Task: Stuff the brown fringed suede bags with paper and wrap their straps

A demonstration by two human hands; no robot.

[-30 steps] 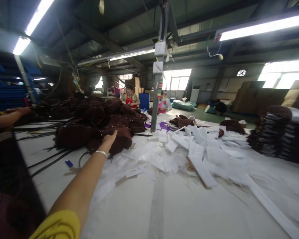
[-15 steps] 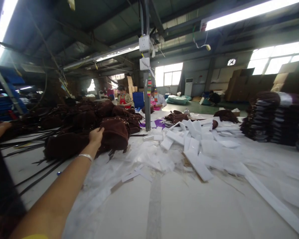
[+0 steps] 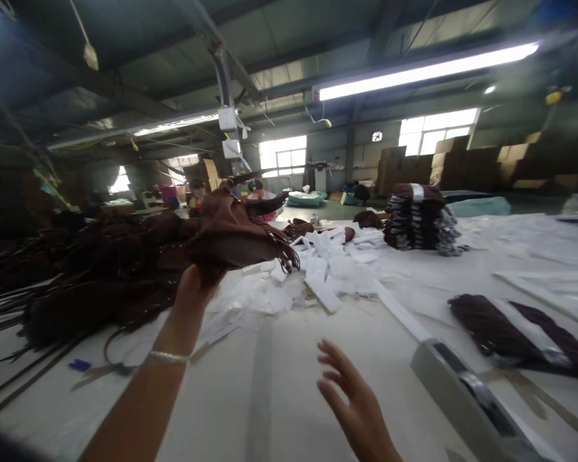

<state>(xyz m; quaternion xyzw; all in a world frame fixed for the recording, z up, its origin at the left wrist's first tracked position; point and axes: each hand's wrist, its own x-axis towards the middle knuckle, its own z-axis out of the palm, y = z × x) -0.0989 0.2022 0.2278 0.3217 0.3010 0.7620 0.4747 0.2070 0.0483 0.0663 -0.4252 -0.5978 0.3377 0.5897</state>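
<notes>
My left hand (image 3: 196, 287) is closed on a brown fringed bag (image 3: 238, 231) and holds it up above the white table (image 3: 279, 398). A bracelet sits on that wrist. The bag hangs in front of a big heap of the same brown bags (image 3: 91, 269) at the left. My right hand (image 3: 354, 401) is low in the middle of the view, fingers spread, holding nothing, above the bare table.
A scatter of white paper strips (image 3: 327, 269) covers the table's middle. A tall stack of packed bags (image 3: 419, 218) stands behind, and two wrapped bags (image 3: 515, 333) lie at the right beside a grey tool (image 3: 467, 398). Black straps (image 3: 9, 385) trail off left. People sit far back.
My left hand closed on a bag from the heap and lifted it up toward me. My right hand has come into view. The view swung to the right.
</notes>
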